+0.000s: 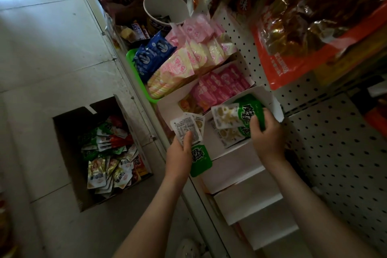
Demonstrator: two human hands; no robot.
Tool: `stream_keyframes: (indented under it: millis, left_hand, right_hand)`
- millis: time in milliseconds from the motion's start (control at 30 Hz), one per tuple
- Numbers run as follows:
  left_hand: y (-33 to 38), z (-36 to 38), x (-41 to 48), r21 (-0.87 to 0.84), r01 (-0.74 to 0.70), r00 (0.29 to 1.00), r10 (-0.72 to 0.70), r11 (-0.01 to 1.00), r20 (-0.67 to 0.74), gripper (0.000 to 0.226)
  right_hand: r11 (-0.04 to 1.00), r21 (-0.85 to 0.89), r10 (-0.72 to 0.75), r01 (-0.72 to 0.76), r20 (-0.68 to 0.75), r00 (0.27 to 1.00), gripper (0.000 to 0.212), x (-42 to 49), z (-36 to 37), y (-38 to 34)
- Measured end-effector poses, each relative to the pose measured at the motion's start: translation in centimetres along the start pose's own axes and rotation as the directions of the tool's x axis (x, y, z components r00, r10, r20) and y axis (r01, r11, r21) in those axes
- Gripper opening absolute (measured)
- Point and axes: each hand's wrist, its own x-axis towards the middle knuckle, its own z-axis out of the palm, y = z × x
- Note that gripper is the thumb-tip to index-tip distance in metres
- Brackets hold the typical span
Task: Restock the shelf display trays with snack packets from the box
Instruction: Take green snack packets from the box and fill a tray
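My left hand [180, 154] grips a small stack of green-and-white snack packets [193, 130] in front of the shelf edge. Over a white cardboard display tray [270, 95], my right hand [267, 132] holds one green-and-white packet [240, 114]. More packets of the same kind [230, 135] lie inside that tray. On the floor at the left, a brown cardboard box [69, 153] holds several loose packets [109, 153] in green, red and gold.
Left of the tray, white trays hold pink packets [219, 86]. A green tray [134, 69] carries blue and pink-yellow packs. White display trays [247, 199] step down toward me. Above stand a paper cup [165, 9] and hanging orange bags [303, 37]. Behind the shelf is white pegboard [335, 142].
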Motion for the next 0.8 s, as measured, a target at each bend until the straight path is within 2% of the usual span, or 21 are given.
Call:
stream_keyframes:
  millis: [67, 167, 233, 300, 433, 567, 667, 800]
  left_hand:
    - [-0.1, 0.0, 0.0, 0.004, 0.003, 1.0, -0.003, 1.0, -0.009, 0.027]
    - [0.0, 0.3, 0.1, 0.032, -0.011, 1.0, 0.012, 0.999, -0.026, 0.024]
    - [0.2, 0.4, 0.2, 0.06, -0.016, 0.999, 0.018, 0.998, -0.027, 0.021]
    - [0.4, 0.4, 0.2, 0.067, -0.013, 1.0, 0.015, 0.998, -0.024, 0.016]
    - [0.3, 0.3, 0.1, 0.072, -0.025, 0.999, 0.027, 0.997, -0.024, 0.017]
    - [0.1, 0.5, 0.2, 0.083, -0.031, 0.999, 0.034, 0.996, -0.027, 0.023]
    - [0.0, 0.5, 0.3, 0.087, -0.033, 0.999, 0.036, 0.996, -0.029, 0.024]
    - [0.0, 0.5, 0.2, 0.057, -0.032, 0.999, 0.033, 0.998, -0.017, 0.021]
  right_hand:
    - [0.994, -0.112, 0.009, -0.005, 0.04, 0.999, 0.023, -0.3, -0.1, 0.4]
    - [0.943, -0.331, 0.114, -0.028, 0.243, 0.963, 0.019, -0.2, 0.7, 0.3]
    - [0.866, -0.5, 0.217, -0.01, 0.356, 0.909, 0.019, 0.4, 1.9, 0.1]
    - [0.788, -0.616, 0.283, 0.002, 0.365, 0.887, 0.016, 1.3, 3.3, -0.2]
    - [0.791, -0.588, 0.371, -0.172, 0.236, 0.898, 0.011, 2.7, 5.2, -0.2]
    - [0.799, -0.526, 0.422, -0.291, 0.147, 0.894, 0.018, 3.8, 5.3, -0.3]
    - [0.782, -0.527, 0.484, -0.332, 0.179, 0.856, 0.021, 3.8, 5.3, -0.2]
    - [0.771, -0.575, 0.476, -0.275, 0.233, 0.848, 0.031, 3.4, 5.3, 0.2]
